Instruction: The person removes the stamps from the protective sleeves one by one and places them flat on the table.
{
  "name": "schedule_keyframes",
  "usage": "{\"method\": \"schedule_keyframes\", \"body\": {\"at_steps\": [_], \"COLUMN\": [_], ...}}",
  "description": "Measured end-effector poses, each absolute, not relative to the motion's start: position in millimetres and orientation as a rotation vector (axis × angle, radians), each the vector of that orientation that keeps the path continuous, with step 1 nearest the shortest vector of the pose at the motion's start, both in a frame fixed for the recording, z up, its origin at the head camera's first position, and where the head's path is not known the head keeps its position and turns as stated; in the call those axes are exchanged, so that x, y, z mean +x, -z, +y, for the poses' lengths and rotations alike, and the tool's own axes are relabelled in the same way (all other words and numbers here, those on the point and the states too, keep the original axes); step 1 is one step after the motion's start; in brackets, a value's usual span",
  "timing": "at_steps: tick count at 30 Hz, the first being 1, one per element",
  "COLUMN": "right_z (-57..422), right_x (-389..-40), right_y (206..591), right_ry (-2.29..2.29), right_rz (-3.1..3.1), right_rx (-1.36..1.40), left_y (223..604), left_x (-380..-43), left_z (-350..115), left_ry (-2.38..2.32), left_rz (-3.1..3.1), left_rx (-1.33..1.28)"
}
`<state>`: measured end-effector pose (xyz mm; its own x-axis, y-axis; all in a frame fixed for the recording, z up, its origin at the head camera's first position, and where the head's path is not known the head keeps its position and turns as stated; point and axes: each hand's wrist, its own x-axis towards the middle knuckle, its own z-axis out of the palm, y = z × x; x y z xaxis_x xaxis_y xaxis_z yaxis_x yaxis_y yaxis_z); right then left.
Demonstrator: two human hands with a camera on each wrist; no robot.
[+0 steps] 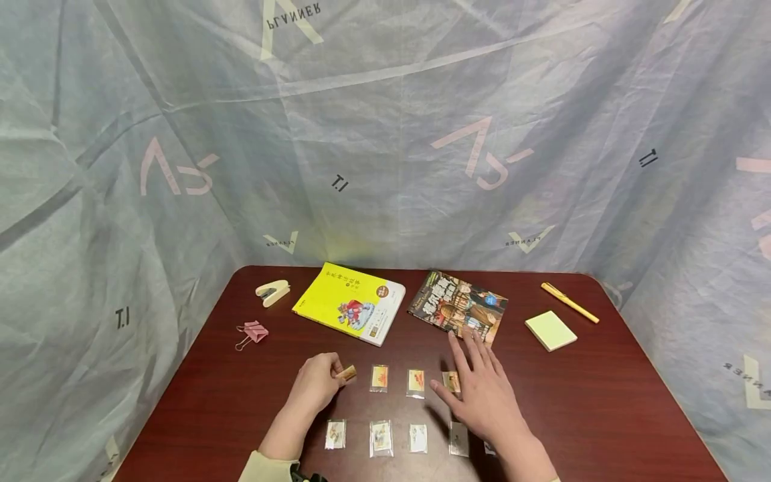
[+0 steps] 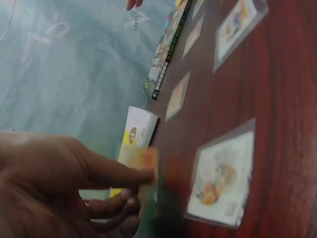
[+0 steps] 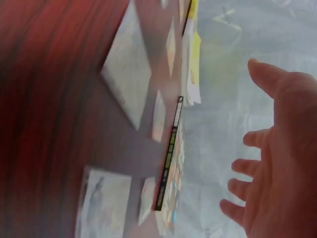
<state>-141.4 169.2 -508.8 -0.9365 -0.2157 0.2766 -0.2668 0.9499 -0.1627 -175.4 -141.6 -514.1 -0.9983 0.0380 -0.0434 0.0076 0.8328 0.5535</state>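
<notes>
My left hand [image 1: 317, 383] pinches a small orange-yellow picture card [image 1: 347, 374] between thumb and finger, at the left end of the back row. The card is blurred in the left wrist view. My right hand [image 1: 486, 395] has its fingers spread and holds nothing; it hovers above the right side of the rows. Beneath its thumb a yellowish sleeved card [image 1: 451, 382] is partly hidden. Between the hands lie two orange-and-cream sleeved cards, one left [image 1: 379, 378] and one right [image 1: 415, 383]. Nearer me runs a row of several paler sleeved cards [image 1: 381, 438].
At the back are a yellow book [image 1: 337, 298] and a dark illustrated book [image 1: 460, 304]. A cream stapler [image 1: 273, 293] and a pink binder clip [image 1: 253, 332] lie left. Sticky notes [image 1: 551, 331] and a yellow pen [image 1: 569, 302] lie right. Grey cloth [image 1: 385, 167] hangs behind.
</notes>
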Motion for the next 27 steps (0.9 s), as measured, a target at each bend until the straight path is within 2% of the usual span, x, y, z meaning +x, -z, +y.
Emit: {"method": "schedule_keyframes", "body": {"at_steps": [5,10,15,27], "right_z": [155.1,139.8,129.1,121.9], "right_x": [-137.5,-135.2,-137.0,-124.2], "right_y": [495.0,479.6,469.7,433.9], "right_ry": [-0.482,-0.917,-1.342,-1.652], "right_rz": [-2.77,-2.667,-2.554,-2.558], "right_rx": [0.495,0.62,0.641,0.548], "left_y": [502.2,486.2,475.7,469.3], "left_x": [-173.6,-171.6,-166.1,-161.5], "left_z": [-129.5,-111.8,-99.6,-92.2], "left_ry": [-1.46,-1.873,-1.88,-1.798], "left_rz": [2.645,2.162,2.048,2.084], "left_rx": [0.227,0.376,0.432,0.546]}}
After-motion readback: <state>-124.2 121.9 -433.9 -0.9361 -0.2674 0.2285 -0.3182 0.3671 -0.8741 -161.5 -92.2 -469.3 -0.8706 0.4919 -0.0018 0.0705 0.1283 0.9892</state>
